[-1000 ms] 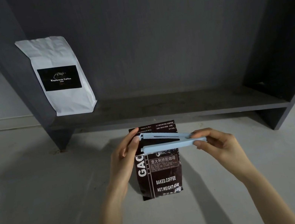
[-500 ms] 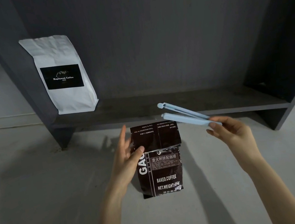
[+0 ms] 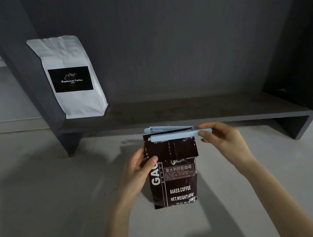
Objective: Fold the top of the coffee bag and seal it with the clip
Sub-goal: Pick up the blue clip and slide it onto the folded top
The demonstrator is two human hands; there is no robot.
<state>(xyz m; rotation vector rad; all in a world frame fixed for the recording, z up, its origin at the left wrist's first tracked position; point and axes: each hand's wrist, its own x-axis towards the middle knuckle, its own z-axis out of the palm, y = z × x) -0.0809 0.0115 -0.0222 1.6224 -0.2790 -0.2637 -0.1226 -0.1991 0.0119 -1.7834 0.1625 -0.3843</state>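
A dark brown coffee bag with white print stands upright on the pale floor, its top flap folded down over the front. My left hand grips the bag's left edge, thumb pressed on the folded flap. My right hand pinches the hinge end of a long light-blue clip. The clip's two arms are spread apart and lie level across the bag's top edge, one arm in front and the other behind it.
A white coffee bag with a black label stands at the left end of a dark grey shelf, leaning on its side panel. The shelf's front edge runs just behind the clip. Pale floor surrounds the brown bag.
My right hand first lifted the clip up and right, off the bag, then brought it back left and down over the top fold. My left hand shifted to grip the bag's left edge.
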